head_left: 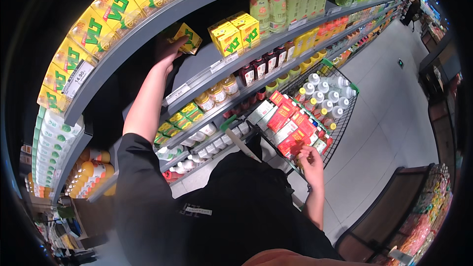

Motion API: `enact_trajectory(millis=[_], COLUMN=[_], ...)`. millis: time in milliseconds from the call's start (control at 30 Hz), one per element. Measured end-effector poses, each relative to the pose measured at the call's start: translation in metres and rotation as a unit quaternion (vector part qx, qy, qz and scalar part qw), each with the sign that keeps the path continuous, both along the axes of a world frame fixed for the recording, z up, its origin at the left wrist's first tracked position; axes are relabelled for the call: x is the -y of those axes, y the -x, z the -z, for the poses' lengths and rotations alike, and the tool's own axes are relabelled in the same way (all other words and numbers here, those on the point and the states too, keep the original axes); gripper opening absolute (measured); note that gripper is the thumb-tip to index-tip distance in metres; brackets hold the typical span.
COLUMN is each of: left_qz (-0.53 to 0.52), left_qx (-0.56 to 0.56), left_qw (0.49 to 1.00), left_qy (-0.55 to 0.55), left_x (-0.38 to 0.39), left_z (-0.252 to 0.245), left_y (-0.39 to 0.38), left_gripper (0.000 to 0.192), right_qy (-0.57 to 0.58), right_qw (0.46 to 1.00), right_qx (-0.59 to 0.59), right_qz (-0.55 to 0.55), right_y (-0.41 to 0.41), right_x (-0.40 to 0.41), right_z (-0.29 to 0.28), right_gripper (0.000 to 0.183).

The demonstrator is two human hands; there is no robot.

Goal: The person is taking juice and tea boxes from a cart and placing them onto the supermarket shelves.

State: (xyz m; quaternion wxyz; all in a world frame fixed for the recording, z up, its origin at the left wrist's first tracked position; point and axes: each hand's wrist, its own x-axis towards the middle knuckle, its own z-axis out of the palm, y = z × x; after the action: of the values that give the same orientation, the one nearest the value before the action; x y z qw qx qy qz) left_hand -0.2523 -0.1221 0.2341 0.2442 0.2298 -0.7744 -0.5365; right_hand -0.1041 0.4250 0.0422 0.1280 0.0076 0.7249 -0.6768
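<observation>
On the upper left, my left hand (169, 50) reaches into a shelf and grips a yellow drink carton (190, 39) with green lettering, its fingers partly hidden behind it. To the right of it, on the same shelf, stand several matching yellow cartons (235, 35), and beyond them a row of bottles of pale green drink (278, 5). My right hand (311, 160) is over the near edge of a wire shopping cart (342, 138), thumb and fingers bent close together; whether it holds anything is unclear. Red and white cartons (284, 116) and capped bottles (333, 96) fill the cart.
Above my left arm curves a shelf (147, 18) lined with yellow carton packs (114, 11). Lower shelves hold dark bottles (259, 67), amber jars (218, 93) and green-yellow packs (181, 118). A brown display bin (384, 203) stands at the lower right, across the tiled floor (373, 111). A person (412, 9) is far off.
</observation>
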Motion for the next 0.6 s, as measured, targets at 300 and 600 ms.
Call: enact_trajectory(millis=[300, 600], left_qz=[0.120, 0.142], left_qx=[0.040, 0.036], left_qw=[0.991, 0.975], left_qy=[-0.047, -0.164], left_x=[0.009, 0.011], left_z=[-0.003, -0.001], left_y=[0.045, 0.070], left_gripper=[0.092, 0.055], right_qy=[0.002, 0.027], right_qw=[1.000, 0.999], right_qx=[0.026, 0.044], right_qz=[0.016, -0.012], right_y=[-0.006, 0.000], right_x=[-0.009, 0.016], right_z=[0.022, 0.011], right_gripper=[0.031, 0.027])
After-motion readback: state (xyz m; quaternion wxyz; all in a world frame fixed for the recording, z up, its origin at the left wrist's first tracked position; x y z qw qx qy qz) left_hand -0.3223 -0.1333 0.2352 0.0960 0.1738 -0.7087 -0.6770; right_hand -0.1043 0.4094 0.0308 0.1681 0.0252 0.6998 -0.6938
